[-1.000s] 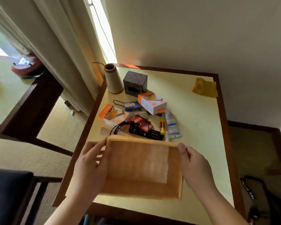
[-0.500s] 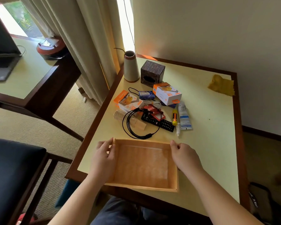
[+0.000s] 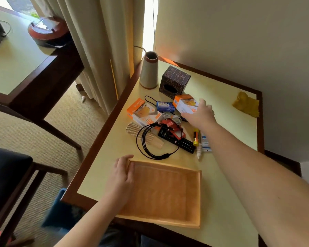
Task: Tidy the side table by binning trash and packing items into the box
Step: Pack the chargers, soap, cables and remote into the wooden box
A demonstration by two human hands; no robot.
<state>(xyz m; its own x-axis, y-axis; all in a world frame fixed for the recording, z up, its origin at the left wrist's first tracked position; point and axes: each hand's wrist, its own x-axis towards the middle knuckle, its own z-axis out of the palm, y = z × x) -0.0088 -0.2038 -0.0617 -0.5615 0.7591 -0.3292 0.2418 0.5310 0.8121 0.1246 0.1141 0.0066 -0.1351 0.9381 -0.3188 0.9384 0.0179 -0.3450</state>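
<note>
Table (image 3: 227, 175) bearing the empty wooden box (image 3: 165, 193) at its near edge, left hand (image 3: 122, 172) resting relaxed-fingered on the box's left wall, right hand (image 3: 201, 113) reaching, fingers spread, over the orange-and-white carton (image 3: 185, 103) in the unpacked clutter: judged barely begun, nothing yet packed.

Two bare forearms, no sleeves anywhere up from the left hand (image 3: 120, 177) or the right hand (image 3: 200, 114). No rings, watch or bands near either wrist. Dark trousers just visible below the left arm.
</note>
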